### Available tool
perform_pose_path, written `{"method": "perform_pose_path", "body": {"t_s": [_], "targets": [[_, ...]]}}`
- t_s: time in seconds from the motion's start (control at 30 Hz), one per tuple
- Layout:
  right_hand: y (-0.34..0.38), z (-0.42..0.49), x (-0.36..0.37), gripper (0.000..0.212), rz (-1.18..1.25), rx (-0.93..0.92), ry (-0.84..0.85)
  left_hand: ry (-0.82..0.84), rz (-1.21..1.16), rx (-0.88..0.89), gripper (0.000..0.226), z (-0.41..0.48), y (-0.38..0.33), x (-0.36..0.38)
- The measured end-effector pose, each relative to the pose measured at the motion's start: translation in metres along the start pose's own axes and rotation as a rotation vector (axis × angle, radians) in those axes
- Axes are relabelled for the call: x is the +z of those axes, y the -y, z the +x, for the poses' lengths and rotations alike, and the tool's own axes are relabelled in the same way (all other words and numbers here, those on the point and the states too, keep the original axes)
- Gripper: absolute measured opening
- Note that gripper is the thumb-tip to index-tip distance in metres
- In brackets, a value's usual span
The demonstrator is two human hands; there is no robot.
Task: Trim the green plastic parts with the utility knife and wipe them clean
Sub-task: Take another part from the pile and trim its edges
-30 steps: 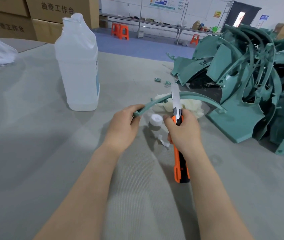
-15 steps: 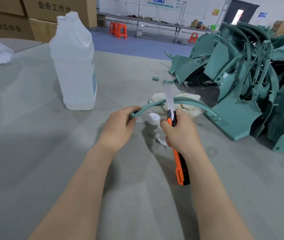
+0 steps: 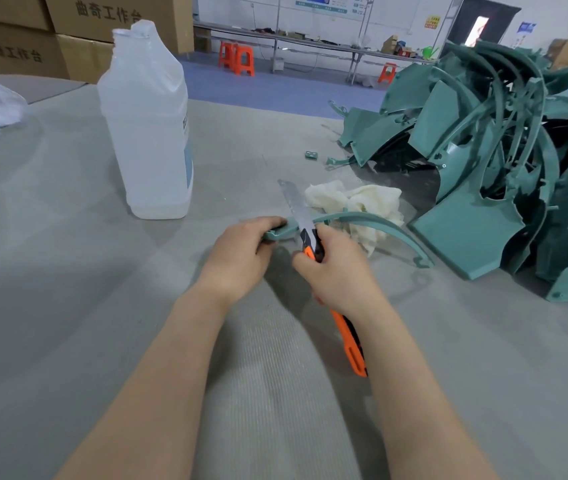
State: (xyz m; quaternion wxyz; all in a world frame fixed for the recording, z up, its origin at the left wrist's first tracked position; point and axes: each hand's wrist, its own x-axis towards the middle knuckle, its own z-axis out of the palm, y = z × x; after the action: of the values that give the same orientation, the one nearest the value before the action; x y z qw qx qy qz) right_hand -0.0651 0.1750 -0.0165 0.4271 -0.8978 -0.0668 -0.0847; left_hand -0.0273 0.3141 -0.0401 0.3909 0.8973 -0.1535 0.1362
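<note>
My left hand [image 3: 241, 258] grips the near end of a curved green strip [image 3: 372, 225], held just above the table [image 3: 67, 271]. My right hand [image 3: 338, 271] clamps the knife [image 3: 313, 247], blade across the strip. Cloth [image 3: 355, 202] behind; green pile [image 3: 500, 161] far right; jug [image 3: 147, 126] left.

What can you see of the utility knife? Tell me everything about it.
The utility knife has an orange handle with black trim, plastic by its look, and a long silvery blade extended well out. The right hand grips its middle, the handle's tail sticking out below the wrist. It points away and slightly left, blade crossing the curved green part near the end the left hand holds. Whether the edge cuts in, I cannot tell.
</note>
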Motion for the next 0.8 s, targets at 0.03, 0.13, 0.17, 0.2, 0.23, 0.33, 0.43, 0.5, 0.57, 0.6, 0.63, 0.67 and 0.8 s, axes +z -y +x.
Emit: {"method": "perform_pose_path", "body": {"t_s": [0.03, 0.13, 0.17, 0.2, 0.23, 0.33, 0.43, 0.5, 0.57, 0.6, 0.63, 0.67, 0.8], "targets": [[0.000, 0.000, 0.000, 0.012, -0.002, -0.004, -0.001, -0.002, -0.001, -0.002, 0.037, 0.000, 0.000, 0.000], [-0.003, 0.001, -0.005, 0.017, 0.025, 0.026, -0.044, -0.028, -0.004, -0.016, 0.036, 0.001, 0.001, 0.000], [-0.005, 0.002, -0.008, 0.020, 0.046, 0.051, -0.074, -0.041, -0.010, -0.016, 0.035, 0.001, 0.000, 0.000], [-0.007, 0.003, -0.012, 0.024, 0.066, 0.073, -0.106, -0.049, -0.017, -0.012, 0.033, 0.001, 0.001, 0.000], [-0.009, 0.003, -0.015, 0.026, 0.082, 0.089, -0.131, -0.053, -0.024, -0.009, 0.033, 0.001, 0.001, 0.000], [-0.013, 0.002, -0.023, 0.027, 0.066, 0.119, -0.151, -0.056, -0.034, -0.026, 0.033, 0.002, 0.001, -0.001], [-0.013, 0.002, -0.019, 0.027, 0.029, 0.126, -0.128, -0.071, -0.055, -0.034, 0.032, 0.001, 0.000, -0.001], [-0.011, 0.003, -0.015, 0.027, 0.000, 0.113, -0.108, -0.071, -0.062, -0.036, 0.032, 0.001, 0.000, -0.001], [-0.008, 0.003, -0.012, 0.024, -0.008, 0.107, -0.089, -0.068, -0.056, -0.039, 0.032, 0.000, -0.001, -0.002], [-0.008, 0.003, -0.012, 0.023, -0.009, 0.107, -0.082, -0.068, -0.050, -0.039, 0.032, 0.000, -0.001, -0.002], [-0.008, 0.003, -0.011, 0.022, -0.012, 0.109, -0.076, -0.067, -0.050, -0.039, 0.032, 0.000, -0.001, -0.002], [-0.007, 0.002, -0.011, 0.021, -0.014, 0.108, -0.071, -0.067, -0.053, -0.041, 0.032, 0.000, -0.002, -0.002], [-0.003, -0.001, -0.009, 0.012, -0.021, 0.087, -0.047, -0.066, -0.054, -0.052, 0.032, 0.000, -0.002, -0.003]]}}
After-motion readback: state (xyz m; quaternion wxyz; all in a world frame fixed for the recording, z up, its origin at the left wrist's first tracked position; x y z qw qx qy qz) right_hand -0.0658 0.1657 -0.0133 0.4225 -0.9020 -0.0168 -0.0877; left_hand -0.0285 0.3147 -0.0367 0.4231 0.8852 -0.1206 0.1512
